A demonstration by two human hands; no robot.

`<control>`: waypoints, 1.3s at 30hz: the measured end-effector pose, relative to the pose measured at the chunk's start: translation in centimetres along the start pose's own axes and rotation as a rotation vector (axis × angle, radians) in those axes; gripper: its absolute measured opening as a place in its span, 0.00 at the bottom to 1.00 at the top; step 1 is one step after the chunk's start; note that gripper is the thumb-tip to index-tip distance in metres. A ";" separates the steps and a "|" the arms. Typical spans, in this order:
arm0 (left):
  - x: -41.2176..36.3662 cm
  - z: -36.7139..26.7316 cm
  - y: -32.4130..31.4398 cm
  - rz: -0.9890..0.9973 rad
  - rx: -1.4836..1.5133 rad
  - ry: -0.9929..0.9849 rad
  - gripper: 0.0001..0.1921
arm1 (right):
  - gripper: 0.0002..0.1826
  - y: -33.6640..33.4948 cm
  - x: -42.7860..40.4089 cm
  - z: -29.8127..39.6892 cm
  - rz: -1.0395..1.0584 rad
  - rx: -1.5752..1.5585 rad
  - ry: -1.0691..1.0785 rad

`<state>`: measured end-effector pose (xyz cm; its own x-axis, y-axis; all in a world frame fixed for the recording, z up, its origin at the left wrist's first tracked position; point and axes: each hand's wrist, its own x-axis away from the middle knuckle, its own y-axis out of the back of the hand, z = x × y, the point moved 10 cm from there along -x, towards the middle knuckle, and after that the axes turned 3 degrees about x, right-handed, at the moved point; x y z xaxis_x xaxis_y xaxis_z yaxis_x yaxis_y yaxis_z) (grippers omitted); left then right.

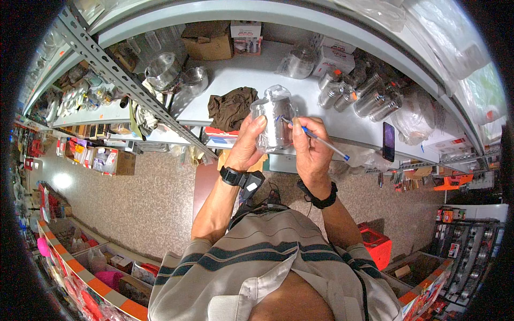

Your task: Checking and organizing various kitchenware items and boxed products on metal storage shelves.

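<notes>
My left hand (249, 142) grips a shiny metal canister (277, 134) wrapped in clear plastic, its thumb pressed along the near left side. In my right hand (311, 144) is a blue-capped ballpoint pen (323, 140) with a clear barrel. The pen's tip meets the canister's side, where a few blue marks show. Both hands are in front of the shelf edge, with the canister between them. A crumpled dark brown cloth (232, 108) lies on the shelf just left of the canister. What is on the canister's far side is hidden.
On the grey metal shelf (225, 74) stand a wrapped metal pot (299, 64), several glossy metal canisters (371, 96) and a cardboard box (207, 40). A phone (388, 141) sits at the shelf's front edge. A perforated upright post (132, 88) rises at left. Behind me is a red plastic container (375, 244).
</notes>
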<state>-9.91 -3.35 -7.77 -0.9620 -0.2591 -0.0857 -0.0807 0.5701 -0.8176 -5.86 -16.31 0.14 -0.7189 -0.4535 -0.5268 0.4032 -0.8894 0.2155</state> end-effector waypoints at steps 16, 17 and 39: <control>0.1 0.3 0.6 -0.052 -0.040 -0.004 0.33 | 0.09 0.2 0.2 -0.5 -0.013 0.001 -0.036; 0.1 0.3 0.6 -0.051 -0.040 -0.003 0.33 | 0.09 0.3 0.2 -0.6 -0.014 0.001 -0.037; 0.0 1.0 1.2 -0.054 -0.004 0.018 0.31 | 0.08 0.4 0.4 -0.5 0.001 -0.037 -0.056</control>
<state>-9.76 -3.45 -9.33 -0.9608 -0.2754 -0.0311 -0.1338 0.5591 -0.8182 -5.74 -16.84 -0.40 -0.7484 -0.4580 -0.4798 0.4237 -0.8866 0.1854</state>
